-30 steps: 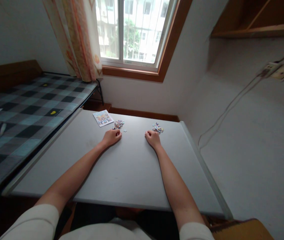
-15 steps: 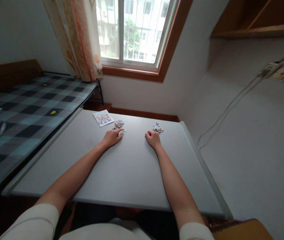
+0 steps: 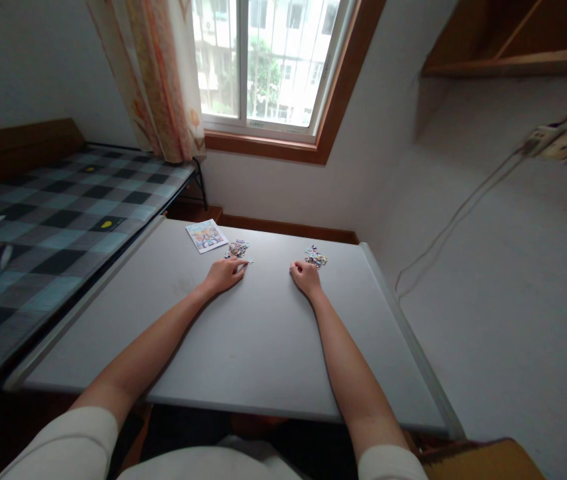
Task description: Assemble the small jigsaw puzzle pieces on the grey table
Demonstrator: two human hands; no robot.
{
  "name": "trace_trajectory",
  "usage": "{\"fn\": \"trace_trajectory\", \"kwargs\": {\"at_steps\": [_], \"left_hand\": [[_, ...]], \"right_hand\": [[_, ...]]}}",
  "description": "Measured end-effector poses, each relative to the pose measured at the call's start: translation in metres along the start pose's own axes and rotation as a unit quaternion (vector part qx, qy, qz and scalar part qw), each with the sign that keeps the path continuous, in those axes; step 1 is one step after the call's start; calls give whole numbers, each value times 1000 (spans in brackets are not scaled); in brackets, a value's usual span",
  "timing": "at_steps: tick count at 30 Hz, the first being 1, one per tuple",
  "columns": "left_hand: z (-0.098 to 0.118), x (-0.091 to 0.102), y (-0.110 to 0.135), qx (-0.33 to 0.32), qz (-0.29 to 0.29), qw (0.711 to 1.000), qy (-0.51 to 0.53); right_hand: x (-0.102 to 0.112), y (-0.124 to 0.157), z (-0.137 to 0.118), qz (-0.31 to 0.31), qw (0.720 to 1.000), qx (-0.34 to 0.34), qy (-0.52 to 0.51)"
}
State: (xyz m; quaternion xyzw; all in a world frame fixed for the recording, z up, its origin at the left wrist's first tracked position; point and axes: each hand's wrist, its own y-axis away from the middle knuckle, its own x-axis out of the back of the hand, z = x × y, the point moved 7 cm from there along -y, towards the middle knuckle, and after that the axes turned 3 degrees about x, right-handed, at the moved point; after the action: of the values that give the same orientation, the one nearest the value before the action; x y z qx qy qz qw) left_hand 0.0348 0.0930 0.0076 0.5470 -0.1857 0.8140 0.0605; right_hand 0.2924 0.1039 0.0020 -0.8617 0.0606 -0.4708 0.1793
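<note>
My left hand (image 3: 225, 274) lies on the grey table (image 3: 253, 347) with its fingers stretched forward. The fingertips reach a single loose puzzle piece (image 3: 248, 261), just below a small pile of puzzle pieces (image 3: 238, 249). My right hand (image 3: 306, 276) rests on the table with its fingers curled into a loose fist, and what is inside it is hidden. It sits right beside a second pile of puzzle pieces (image 3: 316, 256). A colourful picture card (image 3: 206, 235) lies flat to the left of the first pile.
A bed with a checked cover (image 3: 48, 227) runs along the table's left edge. The window (image 3: 263, 63) and curtain (image 3: 158, 80) are behind the table. A white wall with a cable and socket (image 3: 548, 140) is on the right, below a wooden shelf (image 3: 513, 40).
My left hand has uncurled from a fist and stretched its fingers forward to the loose piece. My right hand has stayed where it was.
</note>
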Motion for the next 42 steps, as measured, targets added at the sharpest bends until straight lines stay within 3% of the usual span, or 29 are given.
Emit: {"fn": "trace_trajectory", "kwargs": {"at_steps": [29, 33, 36, 39, 42], "left_hand": [[-4, -3, 0, -5, 5, 999, 45], [-2, -1, 1, -30, 38, 997, 58], [6, 2, 2, -86, 54, 993, 61], [16, 2, 4, -142, 39, 988, 49], [20, -1, 4, -158, 17, 987, 35]], "right_hand": [[2, 0, -1, -2, 1000, -6, -2], [1, 0, 0, -1, 1000, -3, -2], [1, 0, 0, -1, 1000, -1, -1], [0, 0, 0, -4, 1000, 1, -1], [0, 0, 0, -4, 1000, -1, 0]]}}
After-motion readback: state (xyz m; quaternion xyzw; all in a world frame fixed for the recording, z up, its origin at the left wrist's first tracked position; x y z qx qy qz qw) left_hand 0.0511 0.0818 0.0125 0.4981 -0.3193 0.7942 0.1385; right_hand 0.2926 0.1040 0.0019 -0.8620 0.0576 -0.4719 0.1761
